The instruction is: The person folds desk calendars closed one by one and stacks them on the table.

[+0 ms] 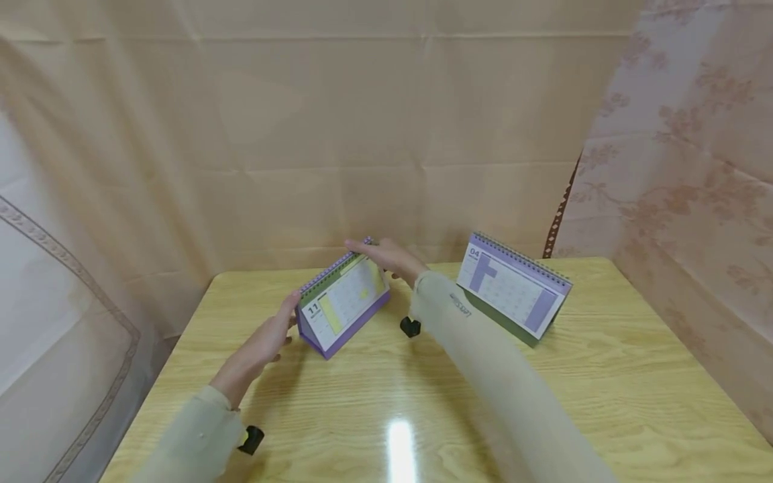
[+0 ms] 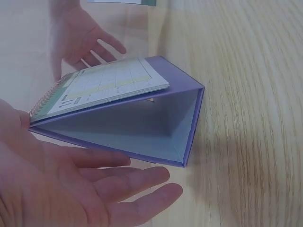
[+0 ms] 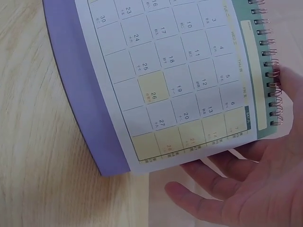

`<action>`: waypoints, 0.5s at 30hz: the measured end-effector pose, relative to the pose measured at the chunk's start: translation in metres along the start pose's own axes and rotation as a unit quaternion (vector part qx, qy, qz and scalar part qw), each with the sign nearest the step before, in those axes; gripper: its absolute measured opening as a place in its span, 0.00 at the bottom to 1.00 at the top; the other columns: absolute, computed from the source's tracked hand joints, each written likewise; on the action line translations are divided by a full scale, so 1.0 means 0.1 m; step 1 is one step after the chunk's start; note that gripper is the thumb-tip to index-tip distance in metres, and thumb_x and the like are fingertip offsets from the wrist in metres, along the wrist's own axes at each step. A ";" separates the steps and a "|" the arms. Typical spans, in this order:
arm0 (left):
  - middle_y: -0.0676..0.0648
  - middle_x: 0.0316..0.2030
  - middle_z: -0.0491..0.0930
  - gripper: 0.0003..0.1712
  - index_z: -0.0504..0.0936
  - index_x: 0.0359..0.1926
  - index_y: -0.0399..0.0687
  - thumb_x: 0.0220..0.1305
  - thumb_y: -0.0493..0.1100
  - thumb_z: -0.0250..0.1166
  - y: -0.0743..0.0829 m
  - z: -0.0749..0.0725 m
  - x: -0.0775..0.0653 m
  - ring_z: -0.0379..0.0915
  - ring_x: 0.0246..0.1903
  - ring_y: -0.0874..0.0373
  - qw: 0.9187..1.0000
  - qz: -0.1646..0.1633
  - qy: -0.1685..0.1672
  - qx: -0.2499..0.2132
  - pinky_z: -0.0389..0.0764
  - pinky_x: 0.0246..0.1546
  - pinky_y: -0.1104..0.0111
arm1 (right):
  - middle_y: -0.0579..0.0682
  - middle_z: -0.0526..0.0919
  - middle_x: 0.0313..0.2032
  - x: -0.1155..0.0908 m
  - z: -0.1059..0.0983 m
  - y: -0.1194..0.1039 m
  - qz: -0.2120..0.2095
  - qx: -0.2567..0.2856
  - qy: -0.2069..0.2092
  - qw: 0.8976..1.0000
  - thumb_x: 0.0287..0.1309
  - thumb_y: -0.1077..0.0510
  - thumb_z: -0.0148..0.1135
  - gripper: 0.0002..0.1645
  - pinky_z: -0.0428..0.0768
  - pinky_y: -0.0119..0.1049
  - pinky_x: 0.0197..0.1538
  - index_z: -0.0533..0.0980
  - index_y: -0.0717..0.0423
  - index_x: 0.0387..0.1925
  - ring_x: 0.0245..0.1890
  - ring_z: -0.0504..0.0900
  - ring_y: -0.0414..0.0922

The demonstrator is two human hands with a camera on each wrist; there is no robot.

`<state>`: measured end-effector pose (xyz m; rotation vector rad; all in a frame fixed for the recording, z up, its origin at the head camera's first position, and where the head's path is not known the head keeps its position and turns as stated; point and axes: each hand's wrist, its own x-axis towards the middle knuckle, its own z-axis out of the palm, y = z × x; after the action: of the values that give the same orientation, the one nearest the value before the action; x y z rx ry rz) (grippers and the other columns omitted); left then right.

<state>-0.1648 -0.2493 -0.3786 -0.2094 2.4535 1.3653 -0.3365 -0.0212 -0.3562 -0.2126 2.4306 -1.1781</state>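
A tented desk calendar [image 1: 345, 302] with a purple base, a green header and the number 11 stands at an angle on the table. At its near-left end is my left hand [image 1: 268, 342], thumb by the top corner. In the left wrist view the fingers [image 2: 137, 184] of that hand extend loosely beside the purple back panel. At the far end my right hand [image 1: 392, 258] reaches over, its thumb touching the spiral binding [image 3: 272, 71]. In the right wrist view, that hand's fingers [image 3: 208, 184] spread past the calendar's side edge.
A second tented calendar [image 1: 513, 288], with a purple header, a green base and the number 04, stands to the right, beyond my right forearm. Both are on a wood-grain table [image 1: 338, 409]. Beige cloth [image 1: 314, 134] hangs behind, and a floral curtain [image 1: 694, 168] borders the right side.
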 end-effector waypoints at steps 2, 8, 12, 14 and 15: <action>0.28 0.76 0.47 0.63 0.50 0.81 0.48 0.59 0.86 0.20 0.00 0.01 0.00 0.49 0.68 0.18 1.000 -0.003 -0.005 -0.015 0.61 0.59 0.28 | 0.56 0.71 0.67 -0.01 0.00 0.00 0.006 0.007 -0.003 1.000 0.47 0.12 0.53 0.68 0.74 0.59 0.60 0.63 0.57 0.74 0.63 0.73 0.57; 0.28 0.76 0.46 0.63 0.48 0.81 0.49 0.59 0.86 0.20 0.00 0.02 0.00 0.49 0.68 0.18 1.000 -0.004 -0.007 -0.026 0.61 0.60 0.29 | 0.55 0.73 0.65 -0.02 0.03 0.00 0.010 0.034 -0.010 0.999 0.49 0.13 0.53 0.63 0.70 0.64 0.62 0.67 0.55 0.71 0.63 0.72 0.58; 0.28 0.77 0.44 0.63 0.47 0.81 0.50 0.58 0.87 0.21 -0.01 0.01 0.00 0.48 0.68 0.18 0.999 -0.003 -0.012 -0.034 0.63 0.59 0.30 | 0.53 0.76 0.60 -0.02 0.04 0.01 0.014 0.051 -0.014 0.999 0.48 0.13 0.55 0.62 0.69 0.66 0.62 0.69 0.54 0.69 0.61 0.73 0.58; 0.27 0.76 0.43 0.63 0.45 0.81 0.49 0.59 0.86 0.22 -0.02 0.01 0.01 0.46 0.68 0.17 0.999 -0.003 -0.017 -0.043 0.64 0.58 0.30 | 0.53 0.76 0.58 -0.01 0.03 0.01 0.019 0.055 -0.013 0.998 0.46 0.13 0.56 0.63 0.69 0.66 0.62 0.69 0.54 0.70 0.60 0.73 0.57; 0.27 0.76 0.43 0.63 0.44 0.82 0.49 0.60 0.86 0.22 -0.02 0.01 0.01 0.46 0.68 0.16 0.999 -0.003 -0.020 -0.046 0.64 0.58 0.30 | 0.52 0.77 0.57 -0.01 0.03 0.02 0.022 0.055 -0.013 0.998 0.46 0.13 0.56 0.64 0.70 0.66 0.62 0.69 0.54 0.69 0.60 0.74 0.57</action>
<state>-0.1650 -0.2494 -0.3810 -0.2106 2.3581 1.4671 -0.3342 -0.0220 -0.3592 -0.1389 2.3283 -1.2765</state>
